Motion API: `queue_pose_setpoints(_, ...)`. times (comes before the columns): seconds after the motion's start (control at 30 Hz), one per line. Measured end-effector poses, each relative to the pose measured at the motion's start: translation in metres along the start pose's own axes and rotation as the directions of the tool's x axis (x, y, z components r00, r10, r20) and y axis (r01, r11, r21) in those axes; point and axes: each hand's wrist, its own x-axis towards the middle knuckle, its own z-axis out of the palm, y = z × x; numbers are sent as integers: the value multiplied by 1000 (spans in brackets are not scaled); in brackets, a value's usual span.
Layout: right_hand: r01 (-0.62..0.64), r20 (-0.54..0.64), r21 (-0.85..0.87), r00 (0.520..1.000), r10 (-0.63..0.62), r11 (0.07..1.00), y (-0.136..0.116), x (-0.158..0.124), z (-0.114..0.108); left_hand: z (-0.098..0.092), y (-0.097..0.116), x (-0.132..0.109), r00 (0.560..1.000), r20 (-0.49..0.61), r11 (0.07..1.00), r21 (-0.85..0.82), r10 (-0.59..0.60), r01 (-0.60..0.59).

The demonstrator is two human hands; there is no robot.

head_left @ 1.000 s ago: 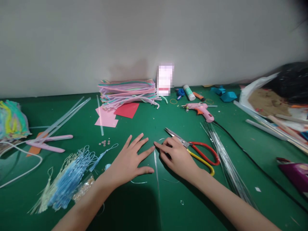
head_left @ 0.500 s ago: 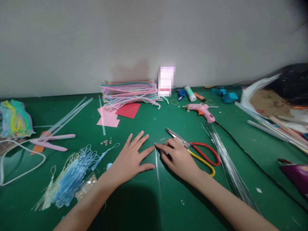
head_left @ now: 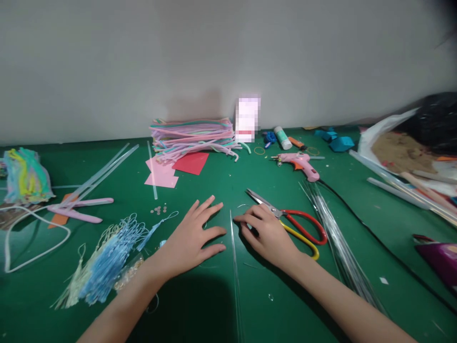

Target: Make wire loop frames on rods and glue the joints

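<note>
My left hand (head_left: 193, 236) lies flat on the green table (head_left: 221, 186) with its fingers spread and nothing in it. My right hand (head_left: 266, 233) rests beside it, knuckles up and fingers curled, its index tip pointing left. A thin clear strand (head_left: 234, 267) lies straight on the table between the two hands, just left of that fingertip and not touched by either hand. Scissors with red and yellow handles (head_left: 298, 224) lie right behind my right hand. A bundle of clear strands (head_left: 332, 233) lies to their right.
A pink glue gun (head_left: 300, 164) with a black cord, a glue stick (head_left: 282, 137) and a stack of pastel pipe cleaners (head_left: 193, 136) sit at the back. Pale blue tassels (head_left: 107, 255) and pink paper (head_left: 160, 176) lie left. Clear glue sticks (head_left: 100, 176) and bags (head_left: 403, 147) line the sides.
My two hands have drawn slightly apart; their fingertips no longer meet at the top end of the clear strand. The strand now lies free between them.
</note>
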Motion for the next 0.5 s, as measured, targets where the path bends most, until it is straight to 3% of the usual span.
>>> queue_pose_setpoints(0.1,28,8,46,1000,-28,999,-3,0,-3,1,5,-2,1000,7,995,-96,4,-3)
queue_pose_setpoints(0.23,8,107,104,994,-20,995,-6,-1,-10,7,13,-1,995,2,981,-167,-97,95)
queue_pose_setpoints(0.37,-50,212,137,977,20,989,-7,-2,-16,10,20,0,989,42,977,-153,-145,150)
queue_pose_setpoints(0.5,-62,238,119,971,32,991,-9,-3,-17,13,24,0,987,55,980,-118,-154,159)
